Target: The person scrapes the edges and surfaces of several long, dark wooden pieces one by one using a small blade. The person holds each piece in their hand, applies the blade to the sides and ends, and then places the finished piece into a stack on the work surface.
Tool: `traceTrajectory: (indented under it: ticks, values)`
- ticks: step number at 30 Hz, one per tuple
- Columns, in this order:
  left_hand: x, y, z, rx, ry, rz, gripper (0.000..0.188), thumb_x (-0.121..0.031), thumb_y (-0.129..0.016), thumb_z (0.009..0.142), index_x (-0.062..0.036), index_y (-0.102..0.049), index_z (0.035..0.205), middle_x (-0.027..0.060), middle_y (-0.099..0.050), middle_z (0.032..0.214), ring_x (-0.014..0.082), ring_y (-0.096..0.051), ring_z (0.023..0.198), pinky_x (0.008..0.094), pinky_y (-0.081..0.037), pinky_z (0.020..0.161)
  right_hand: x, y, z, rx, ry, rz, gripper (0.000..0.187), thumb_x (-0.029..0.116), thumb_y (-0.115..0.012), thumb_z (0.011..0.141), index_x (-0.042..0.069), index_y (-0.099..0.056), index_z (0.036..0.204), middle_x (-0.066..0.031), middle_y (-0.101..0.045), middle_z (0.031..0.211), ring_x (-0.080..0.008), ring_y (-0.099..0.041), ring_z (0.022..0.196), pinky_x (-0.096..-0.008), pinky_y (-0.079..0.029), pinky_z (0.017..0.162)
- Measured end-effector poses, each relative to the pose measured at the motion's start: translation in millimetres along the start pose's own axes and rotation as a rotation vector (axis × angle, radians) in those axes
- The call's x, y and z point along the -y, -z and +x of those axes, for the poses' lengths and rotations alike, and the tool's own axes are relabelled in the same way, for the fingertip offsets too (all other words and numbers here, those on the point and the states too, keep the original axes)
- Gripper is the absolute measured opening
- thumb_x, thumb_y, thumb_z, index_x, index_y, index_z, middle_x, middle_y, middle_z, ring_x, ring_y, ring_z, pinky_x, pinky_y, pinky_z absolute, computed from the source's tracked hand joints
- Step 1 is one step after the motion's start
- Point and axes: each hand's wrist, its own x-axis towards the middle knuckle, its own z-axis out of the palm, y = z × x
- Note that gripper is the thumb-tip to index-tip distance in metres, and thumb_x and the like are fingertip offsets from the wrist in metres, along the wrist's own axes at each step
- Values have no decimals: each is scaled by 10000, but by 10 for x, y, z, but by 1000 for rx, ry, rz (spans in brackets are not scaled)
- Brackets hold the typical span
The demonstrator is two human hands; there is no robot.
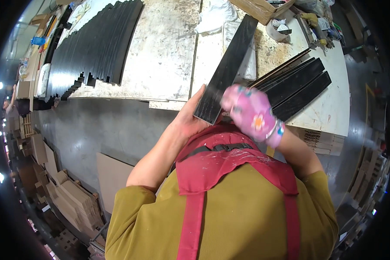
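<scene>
A long black board (229, 65) slants away from me, its near end close to my waist and its far end over the worktable. My bare left hand (191, 116) grips that near end from the left and below, the thumb along its edge. My right hand (251, 112), in a pink flowered glove, is closed beside the board's right edge. It is slightly blurred, and whatever it holds is hidden. Under and behind the gloved hand, several more black boards (301, 84) lie fanned out on the right of the table.
A large row of black boards (95, 43) covers the left of the stained white worktable (160, 47). At the back right are a cardboard box (264, 9), a tape roll (276, 31) and tools (318, 28). Cardboard sheets (76, 195) stand on the floor at left. A person is far left.
</scene>
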Motion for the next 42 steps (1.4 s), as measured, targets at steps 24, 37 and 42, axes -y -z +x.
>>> traceTrajectory:
  ticks: [24,37,42]
  values:
    - [163,-189,47,24,18,320,432,-390,-571,940,-40,-564,1194,58,-639,957,108,-579,783,208,-480,648,-101,359,78,85,-357,-78,239,265,-515,923,49,-614,952,-161,-635,842,-361,-623,798,-427,-492,663]
    - [250,233,-664,-803,-782,2102,361,-136,-633,874,-17,-487,1182,182,-609,910,313,-613,824,374,-483,723,96,239,-331,21,-410,287,128,154,-613,873,33,-587,839,-160,-563,737,-365,-595,687,-404,-459,587]
    - [417,318,-736,-884,-716,2158,300,-113,-629,863,-24,-488,1112,199,-611,899,409,-593,842,457,-465,691,297,36,-513,108,-399,346,91,116,-612,860,43,-596,809,-136,-579,722,-335,-603,648,-391,-466,560]
